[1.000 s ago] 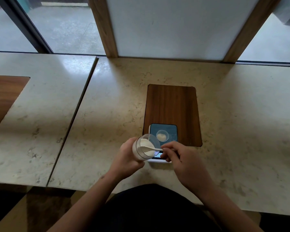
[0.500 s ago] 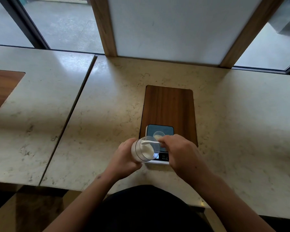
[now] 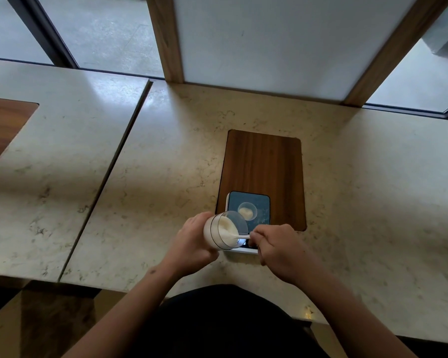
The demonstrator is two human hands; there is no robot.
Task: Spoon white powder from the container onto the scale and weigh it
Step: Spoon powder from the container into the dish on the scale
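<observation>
1. Head view: my left hand (image 3: 192, 241) grips one tilted container (image 3: 224, 232) of white powder (image 3: 226, 227) at the scale's (image 3: 248, 205) near left corner.
2. My right hand (image 3: 277, 250) pinches one spoon (image 3: 239, 237), bowl inside the container.
3. One small dish (image 3: 247, 211) of powder sits on the scale.
4. The stone counter (image 3: 373, 202) lies open right and left; its near edge is close below my wrists.
</observation>
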